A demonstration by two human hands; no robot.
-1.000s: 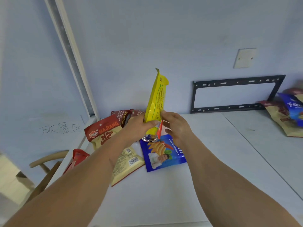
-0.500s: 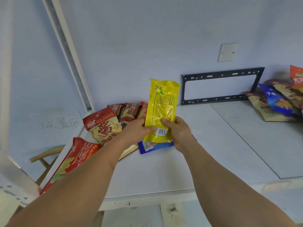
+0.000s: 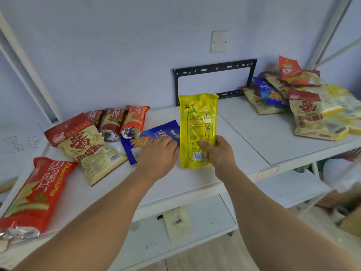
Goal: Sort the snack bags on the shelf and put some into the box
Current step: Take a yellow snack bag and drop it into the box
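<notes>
Snack bag, yellow glossy plastic [image 3: 198, 130], stands upright in the right hand [image 3: 218, 151] grip above the white shelf [image 3: 195, 184]; the left hand [image 3: 158, 155] has released it, fingers relaxed just left, permitting one-handed transfer.

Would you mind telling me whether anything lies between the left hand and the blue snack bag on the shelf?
Nothing visible does: the left hand already lies over the blue snack bag. The yellow bag sits off to the side in the right hand.

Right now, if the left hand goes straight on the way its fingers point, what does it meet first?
Probably the blue snack bag: the left hand is over its near edge, fingers pointing up the shelf. Contact is unclear.
</notes>
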